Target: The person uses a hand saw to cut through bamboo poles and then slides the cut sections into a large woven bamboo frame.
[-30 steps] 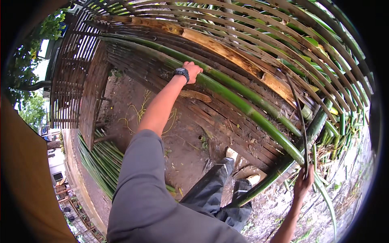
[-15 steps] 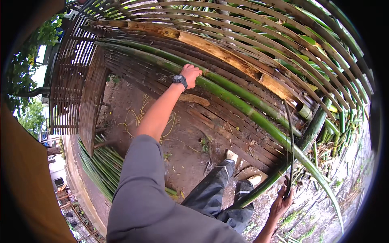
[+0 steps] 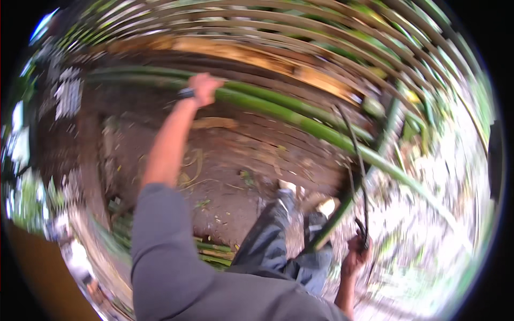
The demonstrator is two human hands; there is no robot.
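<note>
Two long green bamboo poles lie side by side across the view. My left hand point(image 3: 205, 90), wearing a dark watch, grips the nearer green bamboo pole point(image 3: 300, 122); its closed fingers are blurred. The farther green pole point(image 3: 321, 113) runs just behind. At lower right, my right hand point(image 3: 354, 258) is wrapped around the handle of a bow saw point(image 3: 364, 200). The saw's thin dark frame reaches up across the nearer pole, close to where that pole rests on a slanting green bamboo point(image 3: 342, 214). Whether the blade sits in a cut cannot be made out.
A thick tan bamboo point(image 3: 235, 51) lies along the far side, below a slatted bamboo fence point(image 3: 300, 24). My shoes point(image 3: 325, 207) stand by the slanting bamboo. More green bamboo lengths point(image 3: 214, 249) lie at lower left. Wet brown soil point(image 3: 219, 187) shows between.
The whole view has swung, moving the scene leftward and blurring it. My right hand has drawn the bow saw toward me across the pole. My left hand keeps its grip.
</note>
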